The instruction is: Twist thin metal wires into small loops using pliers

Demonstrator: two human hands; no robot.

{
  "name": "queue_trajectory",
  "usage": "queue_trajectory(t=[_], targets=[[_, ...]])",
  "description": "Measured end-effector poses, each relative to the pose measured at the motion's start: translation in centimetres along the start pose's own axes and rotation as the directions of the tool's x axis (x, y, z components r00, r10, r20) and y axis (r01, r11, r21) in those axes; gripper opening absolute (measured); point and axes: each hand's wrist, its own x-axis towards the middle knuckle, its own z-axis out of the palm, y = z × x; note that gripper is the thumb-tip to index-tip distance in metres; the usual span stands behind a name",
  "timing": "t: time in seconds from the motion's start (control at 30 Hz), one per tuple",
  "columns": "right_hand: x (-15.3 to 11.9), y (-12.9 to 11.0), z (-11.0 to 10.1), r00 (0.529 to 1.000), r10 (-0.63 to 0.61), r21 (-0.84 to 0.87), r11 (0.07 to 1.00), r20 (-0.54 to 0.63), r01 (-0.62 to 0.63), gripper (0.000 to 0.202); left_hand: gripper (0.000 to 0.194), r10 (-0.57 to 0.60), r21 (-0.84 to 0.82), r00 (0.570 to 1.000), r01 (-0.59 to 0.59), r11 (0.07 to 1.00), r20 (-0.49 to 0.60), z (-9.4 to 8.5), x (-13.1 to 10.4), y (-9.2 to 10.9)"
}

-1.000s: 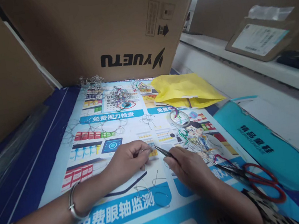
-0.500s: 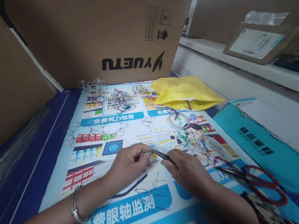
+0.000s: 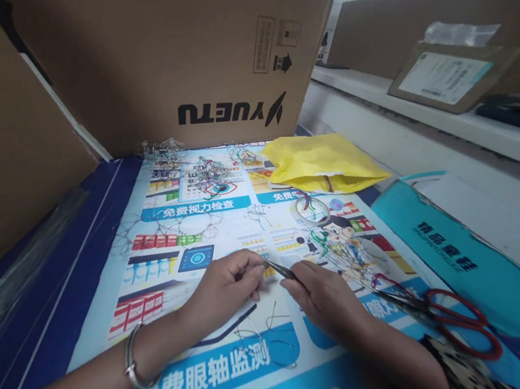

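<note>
My right hand is closed round a slim dark metal tool, its pointed tip aimed left. That tip meets the pinched fingertips of my left hand, which wears a silver bangle at the wrist. What my left fingers pinch is too small to make out. Thin wire pieces lie on the printed poster sheet just below my hands. Beyond my right hand rests a tangle of wires, with a tape roll behind it.
Red-handled scissors lie at the right, near my right forearm. A yellow bag is at the back. More wire tangles sit at the back left. Cardboard stands behind; a teal box piece lies right, clear strands left.
</note>
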Motion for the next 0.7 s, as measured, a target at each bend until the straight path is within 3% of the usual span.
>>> queue_trajectory(t=[0.7], targets=[[0.09, 0.07, -0.14, 1.000, 0.004, -0.006, 1.000, 0.007, -0.004, 0.027, 0.016, -0.001, -0.032, 1.000, 0.002, 0.999, 0.024, -0.13, 0.03, -0.07]])
